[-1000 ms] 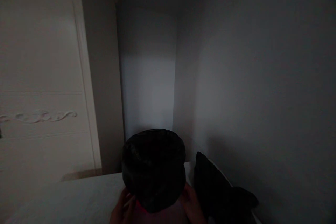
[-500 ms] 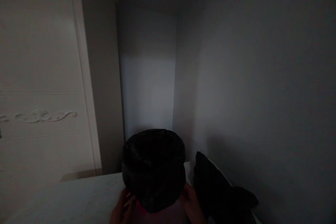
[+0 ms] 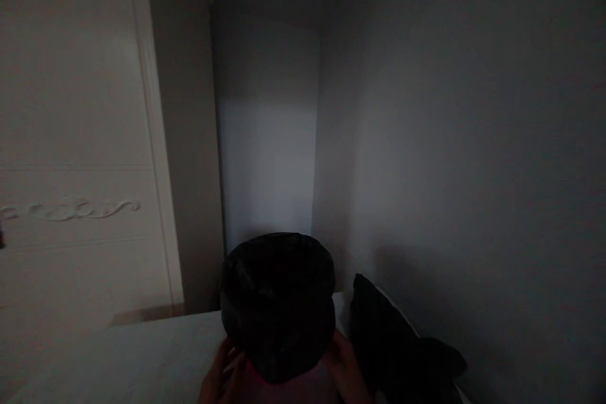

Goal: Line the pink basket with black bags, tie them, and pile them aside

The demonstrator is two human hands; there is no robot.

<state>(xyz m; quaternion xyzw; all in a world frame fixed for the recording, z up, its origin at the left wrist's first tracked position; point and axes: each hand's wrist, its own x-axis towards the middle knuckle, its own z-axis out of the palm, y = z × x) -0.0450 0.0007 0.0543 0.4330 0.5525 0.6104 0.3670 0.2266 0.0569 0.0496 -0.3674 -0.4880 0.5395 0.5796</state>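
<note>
Flanking black bag [image 3: 278,322], left hand [image 3: 219,375], right hand [image 3: 348,372], fingertips hidden behind, grip unclear, dark cushion [image 3: 391,344] nearby

A black bag [image 3: 279,328], thin and slightly glossy, is spread over the top of a pink container [image 3: 296,388]. From here its mouth is wide, round and upward-facing, with a deep, dark hollow inside. The bag's outside hangs down like a loose cuff, creased in places, its lower edge dipping to a blunt point at the front. Below that edge the pink shows, brightest at the left. The pair stands roughly upright; too little of the container shows to tell its base.
</note>
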